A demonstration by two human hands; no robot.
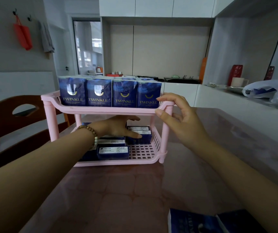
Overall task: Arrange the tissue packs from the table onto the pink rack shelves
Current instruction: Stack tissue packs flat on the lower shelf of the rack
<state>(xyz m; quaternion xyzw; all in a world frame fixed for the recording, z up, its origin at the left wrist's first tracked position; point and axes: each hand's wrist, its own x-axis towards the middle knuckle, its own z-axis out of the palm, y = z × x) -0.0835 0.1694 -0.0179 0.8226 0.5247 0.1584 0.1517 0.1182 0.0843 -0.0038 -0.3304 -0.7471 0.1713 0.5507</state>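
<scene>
Nearest us, in front of the pink rack (104, 111) at the bottom edge of view: two loose packs (195, 222), dark blue, lying flat on the table (118, 190), partly cut off by the frame.

Rack's top shelf: a front row of four upright packs (109, 92), side by side, "TWINKLE" facing us; more packs stand behind them, count unclear.

Rack's bottom shelf: flat packs (113, 152) with white labels up, filling the left and middle; bare grid at the front right corner.

Left hand (118, 126) reaches into the bottom shelf from the rack's left front. Fingers are stretched straight toward the right, and the thumb is laid on a flat pack near the rack's right side. A bead bracelet (91, 133) sits on that wrist.

Right hand (180, 118) is at the rack's upper right corner. Its fingers are loosely curved and hold nothing. The thumb tip touches the front rail by the right post, and the forefinger tip is just beside the rightmost upright pack.

Left of the rack: wooden chair (8, 118). Right of the rack, on a counter: plastic bags (269, 91), white mug (237, 81).
</scene>
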